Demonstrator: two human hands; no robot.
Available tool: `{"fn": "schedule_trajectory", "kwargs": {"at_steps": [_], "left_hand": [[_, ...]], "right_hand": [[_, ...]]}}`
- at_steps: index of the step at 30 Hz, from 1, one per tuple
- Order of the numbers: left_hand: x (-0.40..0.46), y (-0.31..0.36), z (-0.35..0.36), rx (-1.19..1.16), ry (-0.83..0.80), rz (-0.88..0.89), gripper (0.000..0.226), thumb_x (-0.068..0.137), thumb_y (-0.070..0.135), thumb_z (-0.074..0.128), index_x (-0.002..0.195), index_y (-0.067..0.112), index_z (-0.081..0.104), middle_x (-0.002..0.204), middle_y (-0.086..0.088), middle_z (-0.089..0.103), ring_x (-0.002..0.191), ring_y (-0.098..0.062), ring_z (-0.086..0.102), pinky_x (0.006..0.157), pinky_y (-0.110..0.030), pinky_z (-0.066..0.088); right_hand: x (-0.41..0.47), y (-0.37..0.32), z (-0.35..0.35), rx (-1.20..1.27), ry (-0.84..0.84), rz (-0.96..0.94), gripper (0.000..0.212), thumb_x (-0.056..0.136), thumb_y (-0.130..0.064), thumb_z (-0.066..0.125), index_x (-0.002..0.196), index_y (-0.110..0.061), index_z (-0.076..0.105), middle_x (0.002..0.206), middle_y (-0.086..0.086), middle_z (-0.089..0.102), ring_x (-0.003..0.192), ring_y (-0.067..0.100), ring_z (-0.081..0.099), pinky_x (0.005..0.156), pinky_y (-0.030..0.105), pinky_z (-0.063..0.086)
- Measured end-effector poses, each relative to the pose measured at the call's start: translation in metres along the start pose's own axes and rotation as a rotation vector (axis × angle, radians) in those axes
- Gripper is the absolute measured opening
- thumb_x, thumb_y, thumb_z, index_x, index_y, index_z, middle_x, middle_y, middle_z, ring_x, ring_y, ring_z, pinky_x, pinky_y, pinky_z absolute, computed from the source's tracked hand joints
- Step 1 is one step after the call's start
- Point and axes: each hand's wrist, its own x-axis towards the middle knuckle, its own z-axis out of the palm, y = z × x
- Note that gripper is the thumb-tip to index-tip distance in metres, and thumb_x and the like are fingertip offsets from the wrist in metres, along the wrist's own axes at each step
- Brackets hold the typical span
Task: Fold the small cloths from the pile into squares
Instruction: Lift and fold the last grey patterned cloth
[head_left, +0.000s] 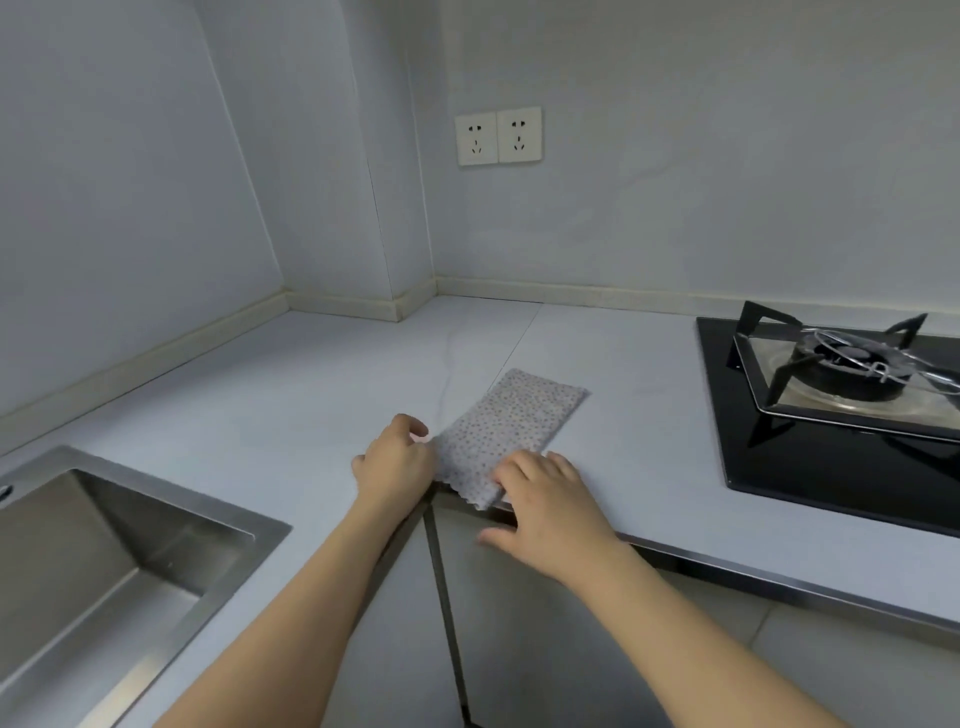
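Observation:
A small grey cloth with a fine dotted print lies on the pale countertop as a long folded strip, its near end hanging slightly over the counter's front edge. My left hand pinches the cloth's near left corner with curled fingers. My right hand rests on the near right end, its fingers curled over the cloth's edge there. No pile of other cloths shows in this view.
A steel sink is set into the counter at the left. A black gas hob with a burner stand sits at the right. Two wall sockets are on the back wall. Cabinet doors run below the counter edge.

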Motion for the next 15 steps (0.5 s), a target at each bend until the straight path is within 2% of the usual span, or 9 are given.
{"fn": "schedule_trajectory", "kwargs": {"at_steps": [1, 3, 5, 6, 8, 10, 12, 14, 15], "left_hand": [[-0.008, -0.004, -0.006, -0.051, -0.045, 0.067, 0.046, 0.074, 0.012, 0.038, 0.112, 0.031, 0.054, 0.103, 0.005, 0.056, 0.103, -0.022, 0.051, 0.095, -0.039, 0.031], [-0.021, -0.011, -0.019, -0.033, -0.2, 0.211, 0.058, 0.075, 0.007, 0.042, 0.122, 0.041, 0.051, 0.119, 0.01, 0.042, 0.11, -0.016, 0.04, 0.104, -0.038, 0.03], [-0.028, -0.018, -0.029, 0.131, -0.358, 0.318, 0.066, 0.07, 0.01, 0.043, 0.126, 0.044, 0.048, 0.131, 0.012, 0.034, 0.118, -0.016, 0.03, 0.105, -0.033, 0.024], [-0.028, -0.021, -0.032, 0.197, -0.401, 0.354, 0.065, 0.071, 0.012, 0.046, 0.126, 0.044, 0.049, 0.134, 0.012, 0.033, 0.121, -0.017, 0.028, 0.107, -0.034, 0.024], [-0.026, -0.026, -0.038, 0.207, -0.398, 0.383, 0.048, 0.079, 0.012, 0.056, 0.118, 0.04, 0.057, 0.133, 0.012, 0.037, 0.123, -0.017, 0.031, 0.11, -0.036, 0.026], [-0.023, -0.028, -0.041, 0.122, -0.354, 0.383, 0.026, 0.084, 0.018, 0.067, 0.103, 0.034, 0.062, 0.127, 0.014, 0.047, 0.121, -0.016, 0.042, 0.109, -0.037, 0.034], [-0.02, -0.022, -0.046, -0.085, -0.379, 0.301, 0.017, 0.081, 0.026, 0.072, 0.097, 0.025, 0.066, 0.119, 0.011, 0.061, 0.112, -0.016, 0.057, 0.102, -0.036, 0.043], [-0.016, -0.011, -0.05, -0.309, -0.444, 0.234, 0.023, 0.078, 0.027, 0.07, 0.097, 0.013, 0.07, 0.104, 0.001, 0.071, 0.099, -0.02, 0.066, 0.093, -0.036, 0.049], [-0.013, -0.005, -0.05, -0.345, -0.442, 0.219, 0.027, 0.078, 0.028, 0.068, 0.095, 0.007, 0.068, 0.097, -0.004, 0.071, 0.092, -0.022, 0.065, 0.088, -0.036, 0.047]], "right_hand": [[-0.003, -0.004, 0.002, -0.026, 0.028, 0.004, 0.044, 0.081, -0.046, 0.064, 0.113, -0.017, 0.055, 0.115, 0.0, 0.054, 0.106, 0.021, 0.054, 0.103, 0.038, 0.038], [-0.004, -0.012, 0.003, -0.044, 0.13, 0.026, 0.023, 0.076, -0.029, 0.074, 0.087, -0.015, 0.06, 0.089, 0.002, 0.059, 0.075, 0.024, 0.061, 0.077, 0.036, 0.051], [-0.003, -0.019, -0.006, -0.074, 0.176, -0.005, 0.022, 0.073, -0.025, 0.078, 0.072, -0.016, 0.059, 0.072, 0.002, 0.059, 0.058, 0.024, 0.057, 0.061, 0.032, 0.051], [-0.003, -0.021, -0.012, -0.08, 0.166, -0.036, 0.02, 0.078, -0.025, 0.074, 0.072, -0.015, 0.058, 0.071, 0.002, 0.06, 0.058, 0.025, 0.058, 0.063, 0.032, 0.052], [-0.003, -0.021, -0.027, -0.022, 0.097, -0.053, 0.019, 0.094, -0.028, 0.054, 0.079, -0.017, 0.053, 0.082, 0.003, 0.061, 0.073, 0.027, 0.057, 0.073, 0.034, 0.047], [-0.005, -0.016, -0.04, 0.11, -0.009, 0.033, 0.027, 0.099, -0.035, 0.043, 0.077, -0.019, 0.042, 0.077, -0.002, 0.054, 0.073, 0.023, 0.05, 0.067, 0.034, 0.039], [-0.004, -0.008, -0.05, 0.323, -0.06, 0.131, 0.035, 0.097, -0.038, 0.045, 0.068, -0.02, 0.039, 0.064, -0.005, 0.047, 0.063, 0.017, 0.045, 0.059, 0.033, 0.035], [-0.001, 0.002, -0.054, 0.51, -0.068, 0.201, 0.038, 0.096, -0.037, 0.049, 0.063, -0.019, 0.038, 0.059, -0.006, 0.043, 0.055, 0.012, 0.04, 0.056, 0.032, 0.032], [0.001, 0.007, -0.054, 0.554, -0.064, 0.231, 0.039, 0.096, -0.036, 0.05, 0.062, -0.019, 0.038, 0.057, -0.007, 0.042, 0.054, 0.011, 0.038, 0.056, 0.031, 0.03]]}}
